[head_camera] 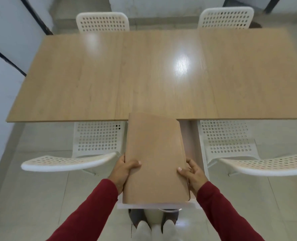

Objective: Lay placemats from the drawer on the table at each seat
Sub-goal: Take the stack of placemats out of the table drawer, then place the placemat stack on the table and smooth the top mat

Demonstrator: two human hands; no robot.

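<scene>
A stack of tan placemats (pixel 155 153) bows upward over the open white drawer (pixel 187 205) that sticks out from under the table's near edge. My left hand (pixel 125 171) grips the stack's left edge, thumb on top. My right hand (pixel 193 174) grips its right edge, thumb on top and fingers underneath. Beyond the drawer lies the light wooden table (pixel 144 75), its top bare.
Two white perforated chairs stand on the near side, one to the left (pixel 85 153) and one to the right (pixel 248 153) of the drawer. Two more stand at the far side, left (pixel 102 21) and right (pixel 226 17). Walls close in on the left.
</scene>
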